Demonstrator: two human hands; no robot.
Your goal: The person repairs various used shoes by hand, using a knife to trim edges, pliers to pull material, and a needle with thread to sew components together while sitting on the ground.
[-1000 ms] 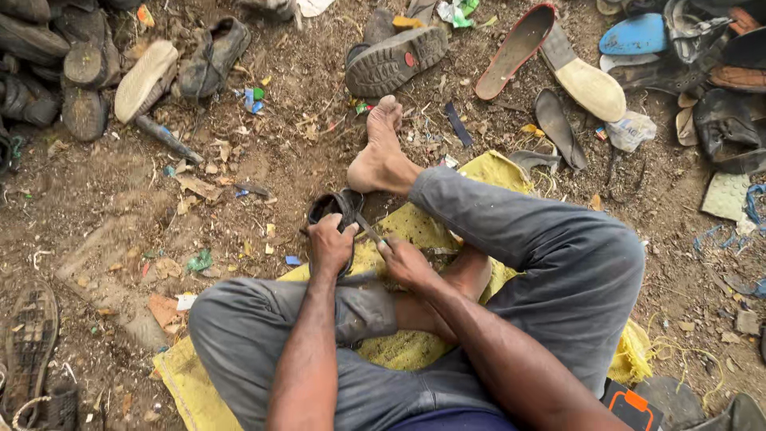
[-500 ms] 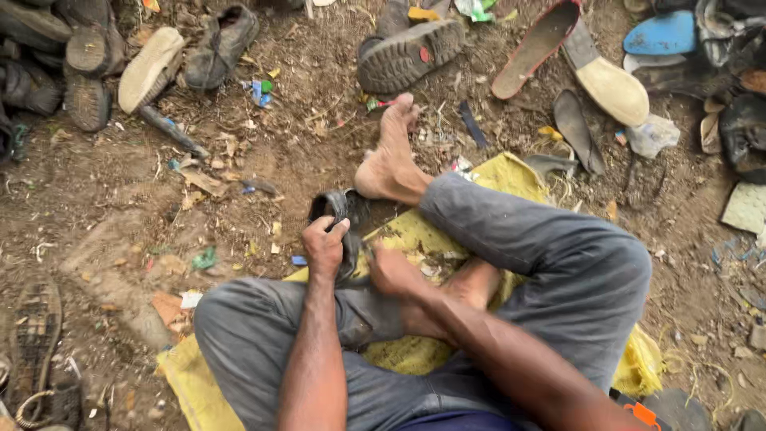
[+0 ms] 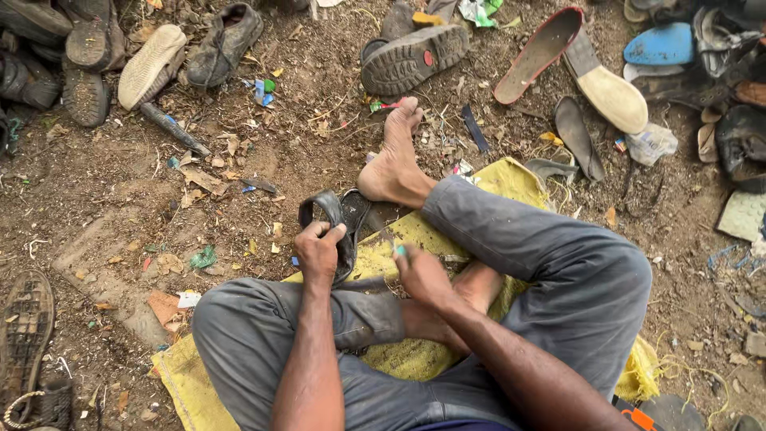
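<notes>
In the head view, what has changed over the last second is my right hand [image 3: 423, 275]. It was pressed up against my left hand [image 3: 319, 251], with both of them on the black sandal [image 3: 331, 211]. Now it has drawn back toward my right shin, and there is a clear gap between the two hands. The sandal itself has hardly moved. As I judge it, my left hand alone now carries the work and my right hand is off the sandal.

My left hand is closed over the sandal's near end, fingers curled across the top and thumb underneath, pinning it against my left knee. My right hand is loosely curled, knuckles up. It pinches a small thing with a teal tip [image 3: 401, 250]. A thin, dull strip seems to run on from that tip toward the sandal, but I cannot tell what it is.

The sandal lies at the front edge of the yellow sack [image 3: 511, 179], partly over bare dirt, just this side of my bare foot [image 3: 391, 164]. Its heel is close to the sandal's far end. The sandal's long axis runs away from me, from my left knee toward that heel. The far end is curled up into a loop that arches up and to the left, and the flatter part lies just right of the loop.
</notes>
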